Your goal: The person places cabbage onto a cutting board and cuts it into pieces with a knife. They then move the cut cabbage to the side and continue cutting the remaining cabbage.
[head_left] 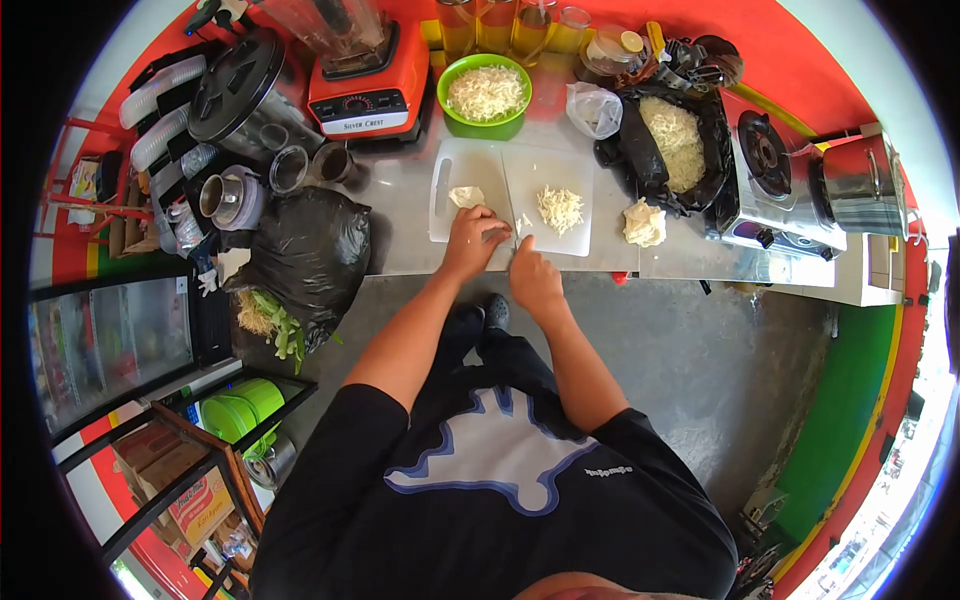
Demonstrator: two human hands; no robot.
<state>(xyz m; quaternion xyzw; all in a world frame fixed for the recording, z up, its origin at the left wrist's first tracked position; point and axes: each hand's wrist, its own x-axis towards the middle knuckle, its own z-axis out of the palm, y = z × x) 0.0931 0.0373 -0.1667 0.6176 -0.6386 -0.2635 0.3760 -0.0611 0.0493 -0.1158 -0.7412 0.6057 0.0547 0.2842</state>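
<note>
My right hand is closed round the handle of a knife, whose thin blade points away from me over the white cutting board. Beside the blade, my left hand has its fingers curled down on the board; what lies under them is mostly hidden. Just beyond those fingers rests a pale, leaf-like piece of food, perhaps cabbage. A small heap of pale shreds sits on the board's right half. Off the board to the right is a crumpled pale chunk.
Behind the board stands a green bowl of pale shreds, with a red blender to its left. A black bag holding more shreds lies near the stove. Another full black bag bulges over the counter's left edge.
</note>
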